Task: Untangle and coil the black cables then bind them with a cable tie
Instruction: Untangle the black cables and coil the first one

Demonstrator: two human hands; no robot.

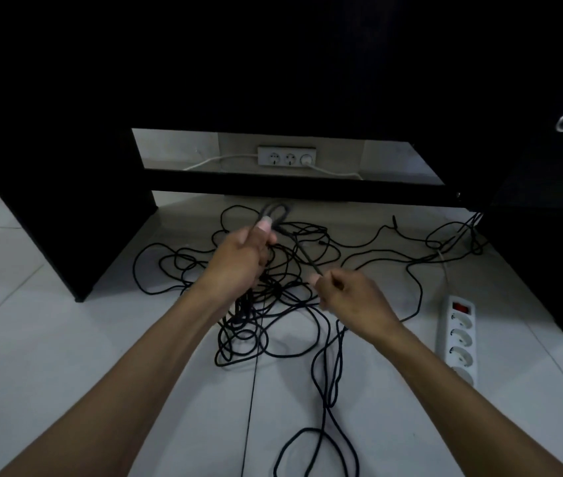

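A tangle of thin black cables [283,297] sprawls over the white tiled floor under a black desk. My left hand [238,259] grips a small looped bundle of black cable [274,215], raised above the tangle, thumb pressed on the loop. My right hand [348,297] pinches a straight stretch of the same cable [307,256], which runs taut from the loop down to its fingertips. More cable loops trail toward me [324,438]. No cable tie is visible.
A white power strip [457,342] with a red switch lies on the floor at right. The black desk's legs [66,235] flank the work area. A wall socket strip [287,156] with a white cord sits behind the desk's crossbar.
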